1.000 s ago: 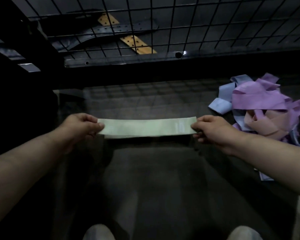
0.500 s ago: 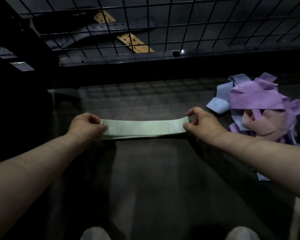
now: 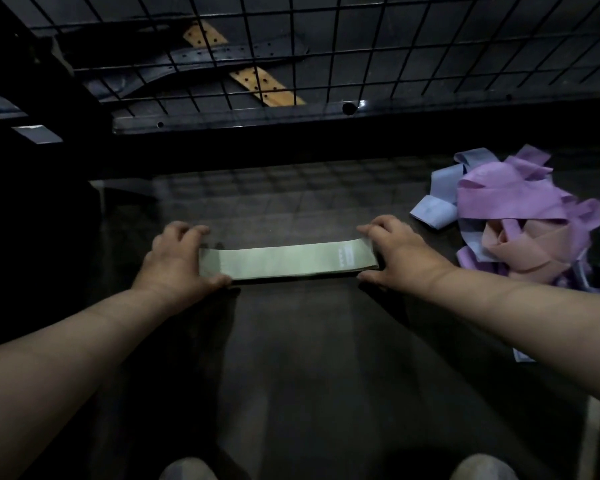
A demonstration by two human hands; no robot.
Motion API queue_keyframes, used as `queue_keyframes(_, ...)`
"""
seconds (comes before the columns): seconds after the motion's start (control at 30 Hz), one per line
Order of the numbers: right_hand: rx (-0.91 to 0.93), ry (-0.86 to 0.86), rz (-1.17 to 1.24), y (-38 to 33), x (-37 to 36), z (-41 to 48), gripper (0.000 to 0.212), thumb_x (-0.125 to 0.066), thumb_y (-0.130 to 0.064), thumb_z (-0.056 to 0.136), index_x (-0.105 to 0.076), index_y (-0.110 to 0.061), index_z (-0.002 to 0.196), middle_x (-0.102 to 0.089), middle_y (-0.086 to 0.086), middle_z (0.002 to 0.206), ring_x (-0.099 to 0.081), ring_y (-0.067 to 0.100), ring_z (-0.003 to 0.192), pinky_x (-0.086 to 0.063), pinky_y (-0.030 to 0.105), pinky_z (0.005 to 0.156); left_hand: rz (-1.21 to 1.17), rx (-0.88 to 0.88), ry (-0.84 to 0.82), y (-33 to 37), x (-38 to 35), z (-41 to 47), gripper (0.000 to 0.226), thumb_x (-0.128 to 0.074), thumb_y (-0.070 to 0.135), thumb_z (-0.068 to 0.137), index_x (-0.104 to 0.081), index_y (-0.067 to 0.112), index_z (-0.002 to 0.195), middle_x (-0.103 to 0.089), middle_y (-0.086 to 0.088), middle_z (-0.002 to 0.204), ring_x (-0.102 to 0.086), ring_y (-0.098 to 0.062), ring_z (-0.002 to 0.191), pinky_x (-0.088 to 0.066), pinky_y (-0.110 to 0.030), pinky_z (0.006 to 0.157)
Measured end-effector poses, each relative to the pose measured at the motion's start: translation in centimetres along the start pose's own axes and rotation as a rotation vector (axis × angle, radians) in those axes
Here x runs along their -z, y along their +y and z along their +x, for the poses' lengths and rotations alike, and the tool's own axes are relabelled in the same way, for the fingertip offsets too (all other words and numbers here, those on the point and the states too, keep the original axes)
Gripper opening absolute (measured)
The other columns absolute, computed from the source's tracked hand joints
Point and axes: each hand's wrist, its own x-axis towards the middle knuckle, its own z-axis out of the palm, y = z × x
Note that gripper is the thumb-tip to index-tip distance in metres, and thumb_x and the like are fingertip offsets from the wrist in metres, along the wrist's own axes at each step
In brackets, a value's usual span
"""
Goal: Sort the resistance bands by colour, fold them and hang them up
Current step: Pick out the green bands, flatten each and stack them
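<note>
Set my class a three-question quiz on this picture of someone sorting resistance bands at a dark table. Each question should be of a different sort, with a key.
1. True or false: the pale green flat resistance band lies tangled in the heap of purple, blue and peach bands.
2. Where is that heap? A) to the right of the right hand; B) between the two hands; C) at the far left.
3. Fill the gap: the left hand and the right hand each hold one ___ of the green band.
Key: 1 false; 2 A; 3 end.
</note>
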Motion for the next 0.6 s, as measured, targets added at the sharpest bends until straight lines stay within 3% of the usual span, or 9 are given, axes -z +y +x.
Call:
queue_keyframes(0.1, 0.035, -0.012, 0.004, 0.2, -0.2, 0.2, 0.078, -0.079, -0.034, 0.078, -0.041, -0.021, 0.145, -0.035, 0.001, 0.145, -0.037, 0.024, 0.132, -0.032, 0.034, 0.112, 0.244, -0.193, -0.076, -0.4, -0.1, 0.0, 0.090, -0.082, 0.046, 0.071, -0.038, 0.028, 0.147, -0.033, 0.001, 0.152, -0.035, -0.024, 0.137, -0.033, -0.037, 0.108)
queue_keyframes(0.3, 0.075, 0.010, 0.018, 0.9, -0.5, 0.3, 0.067, -0.077, -0.030, 0.079, -0.048, -0.020, 0.138, -0.040, 0.001, 0.141, -0.041, 0.023, 0.129, -0.035, 0.034, 0.109, 0.209, -0.229, -0.086, -0.2, -0.4, 0.1, 0.068, -0.076, 0.034, 0.080, -0.047, 0.024, 0.141, -0.046, -0.001, 0.146, -0.047, -0.024, 0.130, -0.037, -0.035, 0.105)
queue_keyframes(0.4, 0.058, -0.013, 0.061, 1.2, -0.6, 0.4, 0.079, -0.081, -0.035, 0.074, -0.042, -0.023, 0.142, -0.036, 0.000, 0.143, -0.040, 0.022, 0.131, -0.036, 0.036, 0.111, 0.219, -0.221, -0.107, -0.2, -0.2, 0.2, 0.074, -0.076, 0.038, 0.080, -0.043, 0.027, 0.144, -0.042, 0.000, 0.150, -0.044, -0.023, 0.133, -0.036, -0.035, 0.106)
queue_keyframes(0.5, -0.084, 0.025, 0.235, 1.2, -1.3, 0.0, 0.092, -0.083, -0.047, 0.070, -0.034, -0.021, 0.144, -0.035, 0.002, 0.140, -0.042, 0.017, 0.126, -0.039, 0.036, 0.109, 0.087, -0.115, -0.074, -0.1, -0.7, -0.2, 0.092, -0.078, 0.047, 0.076, -0.031, 0.025, 0.151, -0.031, -0.003, 0.153, -0.035, -0.026, 0.139, -0.032, -0.039, 0.112)
queue_keyframes(0.6, -0.352, 0.167, 0.533, 0.7, -2.1, -0.5, 0.050, -0.070, -0.047, 0.084, -0.050, -0.014, 0.116, -0.055, 0.006, 0.118, -0.056, 0.018, 0.102, -0.046, 0.033, 0.089, -0.351, 0.213, 0.101, 0.6, -1.4, -0.5, 0.062, -0.064, 0.038, 0.090, -0.044, 0.013, 0.144, -0.040, -0.016, 0.145, -0.042, -0.032, 0.132, -0.033, -0.037, 0.112)
